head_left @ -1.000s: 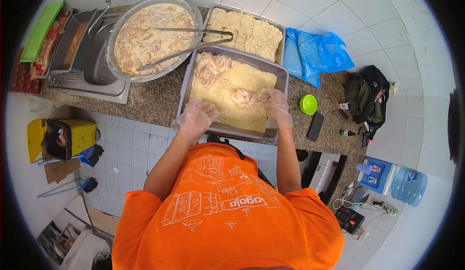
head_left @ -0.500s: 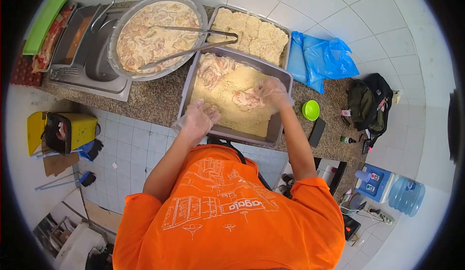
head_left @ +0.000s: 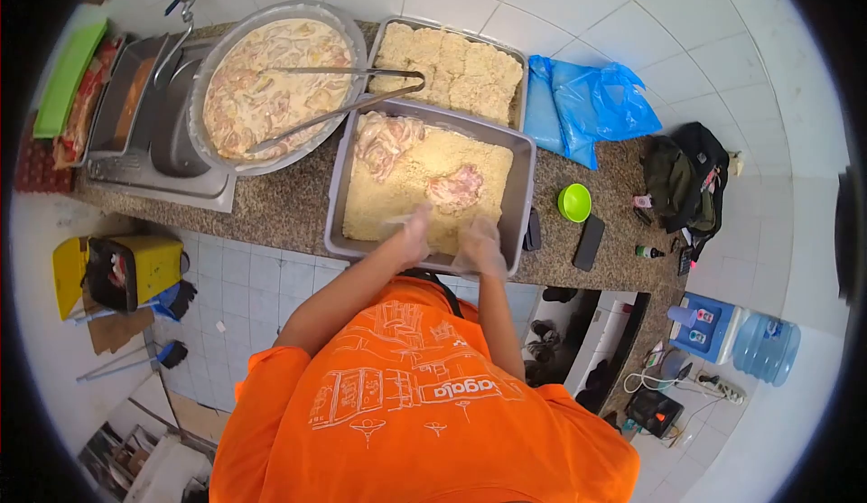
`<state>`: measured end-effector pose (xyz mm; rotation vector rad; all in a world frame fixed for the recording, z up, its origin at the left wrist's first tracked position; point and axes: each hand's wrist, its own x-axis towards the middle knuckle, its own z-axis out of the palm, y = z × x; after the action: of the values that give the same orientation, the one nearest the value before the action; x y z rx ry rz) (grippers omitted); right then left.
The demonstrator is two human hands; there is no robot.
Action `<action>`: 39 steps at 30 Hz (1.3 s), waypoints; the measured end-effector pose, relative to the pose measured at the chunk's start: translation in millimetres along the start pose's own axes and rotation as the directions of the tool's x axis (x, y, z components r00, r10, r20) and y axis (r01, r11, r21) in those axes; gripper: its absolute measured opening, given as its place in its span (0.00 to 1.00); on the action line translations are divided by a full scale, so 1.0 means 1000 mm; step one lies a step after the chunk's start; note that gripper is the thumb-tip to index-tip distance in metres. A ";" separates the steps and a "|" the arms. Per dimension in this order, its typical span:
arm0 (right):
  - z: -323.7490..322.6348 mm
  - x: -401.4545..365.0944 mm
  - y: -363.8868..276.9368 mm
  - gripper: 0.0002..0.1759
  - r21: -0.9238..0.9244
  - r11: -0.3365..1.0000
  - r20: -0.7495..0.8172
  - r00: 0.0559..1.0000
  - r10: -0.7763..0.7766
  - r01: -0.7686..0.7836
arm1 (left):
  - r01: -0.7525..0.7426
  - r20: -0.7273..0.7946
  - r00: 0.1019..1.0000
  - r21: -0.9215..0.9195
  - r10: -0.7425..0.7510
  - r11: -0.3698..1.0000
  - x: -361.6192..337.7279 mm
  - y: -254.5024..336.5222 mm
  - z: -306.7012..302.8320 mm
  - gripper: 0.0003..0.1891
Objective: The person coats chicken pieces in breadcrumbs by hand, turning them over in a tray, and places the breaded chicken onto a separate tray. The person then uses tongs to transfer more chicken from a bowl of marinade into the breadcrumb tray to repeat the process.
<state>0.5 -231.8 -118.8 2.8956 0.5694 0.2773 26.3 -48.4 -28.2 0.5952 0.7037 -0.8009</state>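
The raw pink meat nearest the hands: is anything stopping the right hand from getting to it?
Nothing visible does. Between the gloved right hand and the raw pink meat there are only crumbs; the left hand is off to the side.

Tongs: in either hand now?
No, the tongs lie partly over the round basin, well apart from the left hand and right hand, both at the crumb tub's near side.
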 end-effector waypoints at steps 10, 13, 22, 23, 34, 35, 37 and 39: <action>-0.053 0.030 0.022 0.15 0.883 -0.211 0.469 0.814 0.343 -0.420 | -0.055 0.168 0.983 -0.128 0.076 0.990 0.001 0.013 0.035 0.25; -0.064 0.061 0.051 0.17 0.493 0.773 0.351 0.904 0.242 -0.399 | -0.134 0.168 0.972 -0.189 0.167 0.973 -0.017 0.031 0.032 0.22; 0.023 0.115 0.034 0.07 0.014 0.748 -0.193 0.736 -0.649 0.663 | -0.252 -0.057 0.968 -0.173 0.245 0.952 -0.059 0.042 -0.043 0.27; 0.028 0.112 0.038 0.06 -0.471 0.617 -0.015 0.694 -0.720 0.630 | -0.280 -0.054 0.960 -0.205 0.275 0.938 -0.057 0.036 -0.056 0.26; 0.012 0.113 0.065 0.22 0.313 0.884 0.482 0.860 0.168 -0.348 | -0.235 -0.129 0.971 -0.355 0.202 0.905 -0.063 0.031 -0.080 0.34; 0.048 0.105 0.071 0.27 0.244 0.937 0.411 0.902 0.131 -0.248 | -0.236 -0.135 0.971 -0.372 0.199 0.898 -0.061 0.033 -0.080 0.35; 0.027 0.106 0.065 0.30 0.401 0.816 0.486 0.852 0.196 -0.416 | -0.237 -0.133 0.971 -0.386 0.200 0.892 -0.056 0.037 -0.080 0.36; -0.025 0.103 0.046 0.34 0.520 0.638 0.577 0.784 0.227 -0.568 | -0.219 -0.115 0.975 -0.379 0.189 0.899 -0.055 0.034 -0.084 0.38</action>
<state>105.3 -230.3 -70.2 3.5633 -0.1565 -0.7441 -1.2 53.4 -32.1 0.3289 0.8294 -0.4256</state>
